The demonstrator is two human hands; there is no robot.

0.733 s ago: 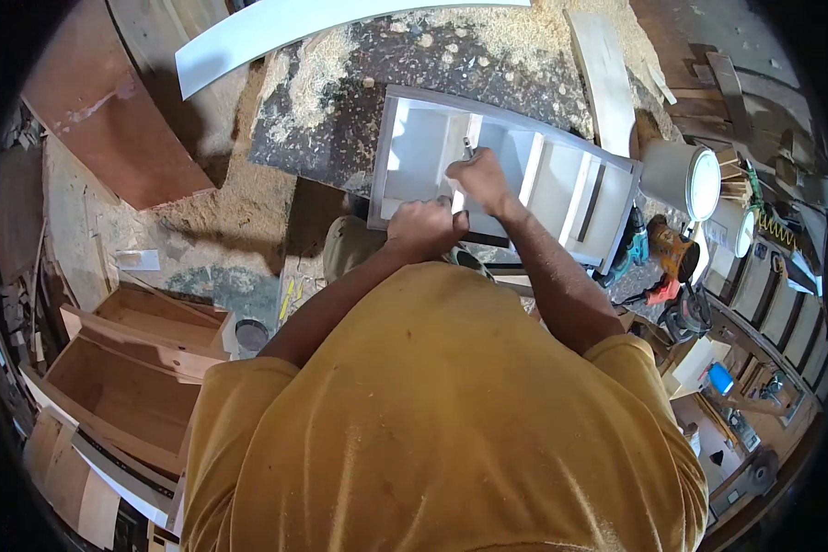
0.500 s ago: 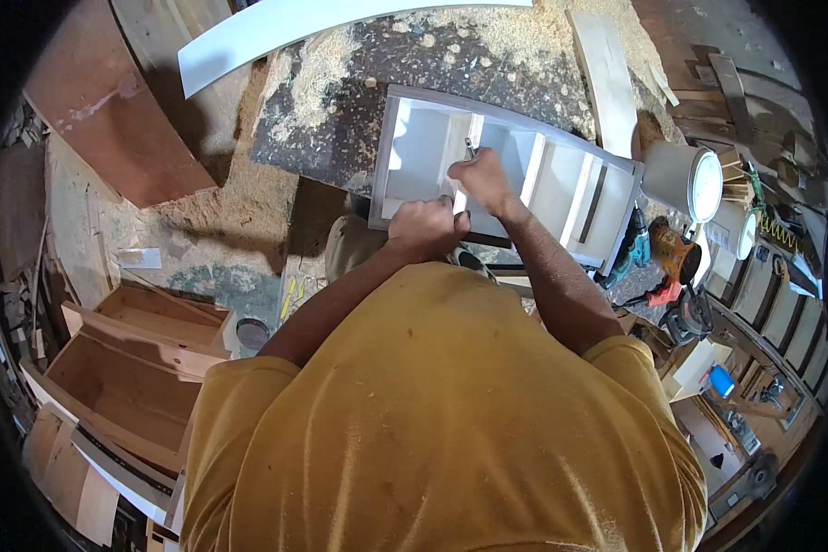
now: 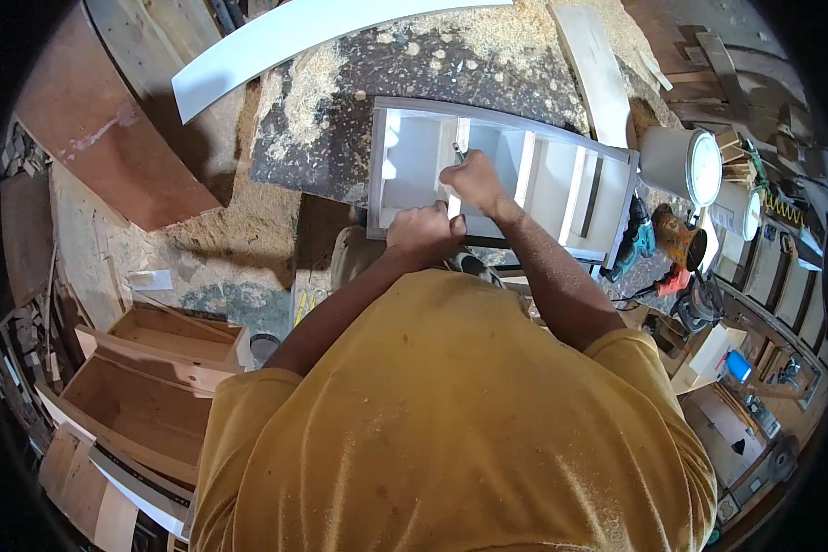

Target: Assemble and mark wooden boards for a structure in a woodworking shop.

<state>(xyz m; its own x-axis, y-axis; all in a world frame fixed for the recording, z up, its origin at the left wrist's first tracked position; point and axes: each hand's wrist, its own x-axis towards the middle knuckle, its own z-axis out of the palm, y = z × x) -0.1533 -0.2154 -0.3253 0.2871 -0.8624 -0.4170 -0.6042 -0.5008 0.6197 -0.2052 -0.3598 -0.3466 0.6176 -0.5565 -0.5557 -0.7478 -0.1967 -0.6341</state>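
Note:
A shallow grey-white wooden frame [image 3: 375, 156] with several pale crosspieces [image 3: 525, 170] lies slantwise on the workbench before me. Closed in a fist, my right hand [image 3: 476, 182] is over one crosspiece. A thin, dark, metallic-looking tool [image 3: 458, 151] sticks out of its far side; its exact kind is too small to make out. Just nearer and to the left, my left hand [image 3: 423, 232] is curled at the frame's near edge, by the same crosspiece. Its fingers are closed, and whatever they grip is hidden beneath them.
Sawdust covers much of the dark, speckled bench [image 3: 340, 152]. A curved white panel [image 3: 294, 41] and a pale board [image 3: 598, 74] lie beyond the frame. At right stand a white bucket [image 3: 676, 166], a teal power drill [image 3: 637, 237] and other tools. Wooden drawers [image 3: 138, 405] are at lower left.
The view has shifted slightly, so surrounding things sit a little differently. Both hands keep nearly the same places on the frame, still closed.

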